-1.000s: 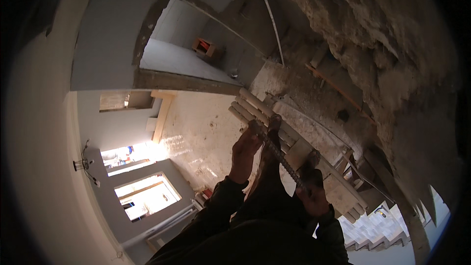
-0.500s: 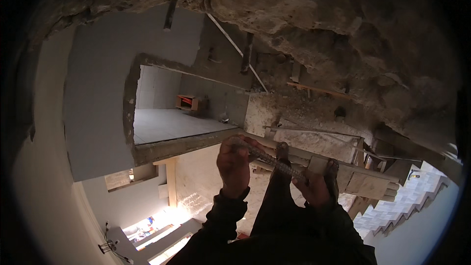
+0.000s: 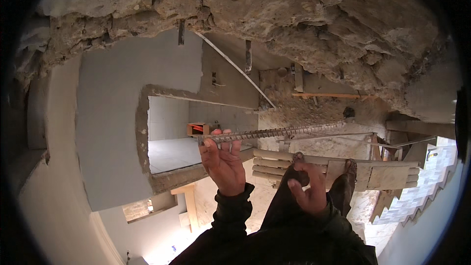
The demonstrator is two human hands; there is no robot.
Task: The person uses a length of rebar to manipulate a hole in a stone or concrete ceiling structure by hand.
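Note:
My left hand (image 3: pixel 226 167) grips a ribbed steel rebar (image 3: pixel 289 132) near its left end, thumb on the near side and fingers around the bar. The rebar slants slightly upward to the right, its far end free in the air above the rubble. Apart from the bar, my right hand (image 3: pixel 311 189) is raised in front of my legs, thumb and fingers spread with nothing in them. My feet, one of them the left foot (image 3: pixel 298 157), stand on a platform of wooden planks (image 3: pixel 387 177) below.
Rough broken rock (image 3: pixel 304 19) overhangs at the top. A grey wall (image 3: pixel 110 118) with a rectangular opening lies left, a small orange-brown box (image 3: pixel 197 128) inside it. A pale pole (image 3: pixel 235 68) leans beyond. Tiled steps (image 3: pixel 417 186) descend at the right.
My right hand has let go of the rebar and moved a little away. The bar has swung from sloping down to pointing right and slightly up. The view has tilted somewhat.

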